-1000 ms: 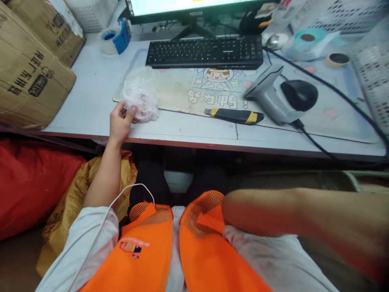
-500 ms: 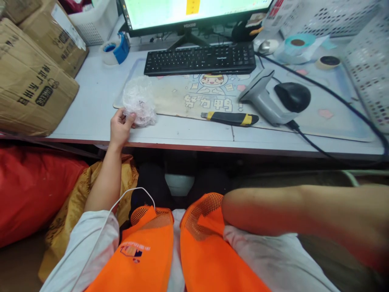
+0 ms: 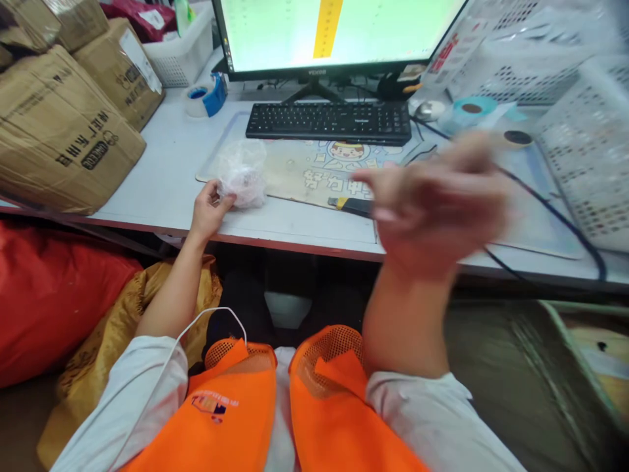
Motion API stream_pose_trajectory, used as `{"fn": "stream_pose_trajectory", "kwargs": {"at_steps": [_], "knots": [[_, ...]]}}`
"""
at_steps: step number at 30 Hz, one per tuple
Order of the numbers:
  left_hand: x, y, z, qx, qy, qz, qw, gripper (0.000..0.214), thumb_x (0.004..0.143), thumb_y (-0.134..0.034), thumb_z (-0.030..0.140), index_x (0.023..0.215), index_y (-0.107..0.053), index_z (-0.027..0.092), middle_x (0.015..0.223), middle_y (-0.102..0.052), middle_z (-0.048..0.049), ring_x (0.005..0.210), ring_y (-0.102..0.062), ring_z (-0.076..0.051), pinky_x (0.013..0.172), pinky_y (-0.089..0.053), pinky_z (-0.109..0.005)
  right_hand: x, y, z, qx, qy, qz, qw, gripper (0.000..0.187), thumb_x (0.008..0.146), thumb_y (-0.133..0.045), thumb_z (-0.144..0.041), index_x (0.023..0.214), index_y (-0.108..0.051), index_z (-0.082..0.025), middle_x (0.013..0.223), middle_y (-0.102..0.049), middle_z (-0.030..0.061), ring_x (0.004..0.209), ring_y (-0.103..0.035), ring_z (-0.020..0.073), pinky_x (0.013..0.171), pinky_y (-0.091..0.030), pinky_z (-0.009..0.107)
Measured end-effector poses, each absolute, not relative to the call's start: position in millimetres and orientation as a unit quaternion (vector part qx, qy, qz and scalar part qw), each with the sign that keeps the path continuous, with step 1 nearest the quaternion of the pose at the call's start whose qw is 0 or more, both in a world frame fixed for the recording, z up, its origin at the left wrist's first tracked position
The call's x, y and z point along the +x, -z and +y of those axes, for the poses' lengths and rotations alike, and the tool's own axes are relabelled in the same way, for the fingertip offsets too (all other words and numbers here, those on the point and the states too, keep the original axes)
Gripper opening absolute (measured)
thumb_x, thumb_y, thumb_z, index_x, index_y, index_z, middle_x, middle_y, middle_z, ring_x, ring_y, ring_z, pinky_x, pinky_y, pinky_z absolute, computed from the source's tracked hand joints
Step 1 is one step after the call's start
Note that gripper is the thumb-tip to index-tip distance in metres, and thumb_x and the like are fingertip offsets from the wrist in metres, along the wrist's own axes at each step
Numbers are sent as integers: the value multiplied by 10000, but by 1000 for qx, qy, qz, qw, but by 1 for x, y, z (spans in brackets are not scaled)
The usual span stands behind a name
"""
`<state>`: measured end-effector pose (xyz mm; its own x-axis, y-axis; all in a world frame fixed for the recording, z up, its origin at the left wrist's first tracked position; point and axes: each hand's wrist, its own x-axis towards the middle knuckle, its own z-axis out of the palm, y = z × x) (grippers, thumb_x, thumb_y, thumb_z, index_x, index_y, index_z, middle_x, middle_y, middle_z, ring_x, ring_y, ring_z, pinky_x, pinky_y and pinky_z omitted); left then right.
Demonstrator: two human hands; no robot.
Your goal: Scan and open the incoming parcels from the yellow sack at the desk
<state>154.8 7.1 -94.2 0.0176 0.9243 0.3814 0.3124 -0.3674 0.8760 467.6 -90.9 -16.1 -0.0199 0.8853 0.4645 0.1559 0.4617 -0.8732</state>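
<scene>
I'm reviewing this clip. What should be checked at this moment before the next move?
1. Left hand in contact with the clear plastic bag: ok, its fingers touch the bag's near side.
2. Bag resting on the desk mat: ok, it lies at the mat's front edge.
3. Right hand free of objects: cannot tell, it is too blurred.
4. Utility knife blade retracted: cannot tell, the right hand hides part of the knife.
5. Keyboard away from both hands: ok, it sits farther back on the desk.
</scene>
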Motion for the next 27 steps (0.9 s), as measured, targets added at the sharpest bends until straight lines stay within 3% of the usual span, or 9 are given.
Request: {"fn": "stream_pose_trajectory", "kwargs": {"at_steps": [3,6,8,11,13,16,20,22,27], "knots": [[156,95,4,665,-502,464,300,629,728,-779,686,1059,-602,180,1052,-700,-110,998,-692,-245,839,-592,-321,437,27,-51,-397,-320,-687,518,282,959,-651,-389,1196,-622,-237,833,-630,-20,675,-648,139,741,-589,358],[155,100,1,680,-472,471,306,640,759,-770,638,1151,-562,177,1139,-679,-134,966,-700,-235,825,-593,-322,405,56,-12,-422,-295,-747,420,623,792,-806,-337,1349,-571,-185,1136,-691,100,718,-659,176,765,-582,388],[153,102,-2,701,-460,461,290,731,776,-768,608,1308,-479,197,1322,-607,-173,939,-703,-222,799,-597,-336,389,73,4,-441,-271,-756,400,690,763,-807,-283,1387,-542,-159,1283,-650,164,754,-659,190,831,-565,413],[155,89,-9,760,-485,406,150,736,864,-717,531,1451,-388,234,1519,-450,-201,1171,-634,-285,924,-569,-424,379,88,12,-456,-272,-743,407,620,804,-720,-238,1382,-510,-158,1181,-686,136,733,-636,188,836,-536,398],[162,70,-14,782,-497,376,21,529,949,-634,442,1413,-479,241,1523,-453,-174,1344,-508,-317,1057,-488,-486,378,93,10,-448,-287,-737,417,575,826,-669,-233,1369,-489,-181,1051,-702,78,695,-616,180,786,-518,362],[178,39,-16,816,-432,378,-69,256,997,-556,319,1222,-650,239,1437,-547,-126,1330,-491,-315,1120,-423,-506,378,98,8,-431,-297,-735,431,541,835,-634,-230,1350,-469,-208,963,-682,31,669,-597,168,732,-487,314],[190,25,-4,833,-262,481,-77,277,885,-673,258,1142,-686,156,1344,-613,-174,1214,-542,-386,1029,-479,-534,378,104,7,-452,-291,-727,428,502,827,-621,-203,1312,-490,-217,785,-631,-29,649,-587,168,720,-462,289],[187,29,5,816,-203,538,-64,335,820,-694,212,1142,-674,120,1270,-632,-208,1179,-555,-411,959,-511,-529,378,106,7,-454,-292,-726,426,387,833,-612,-199,1213,-540,-217,795,-651,-16,696,-605,175,738,-458,290],[161,40,13,819,-210,533,35,280,786,-712,297,1032,-652,177,1059,-675,-140,1038,-618,-357,908,-521,-470,380,102,4,-447,-297,-727,428,37,862,-553,-209,856,-589,-212,779,-675,8,737,-591,168,744,-444,280]]}}
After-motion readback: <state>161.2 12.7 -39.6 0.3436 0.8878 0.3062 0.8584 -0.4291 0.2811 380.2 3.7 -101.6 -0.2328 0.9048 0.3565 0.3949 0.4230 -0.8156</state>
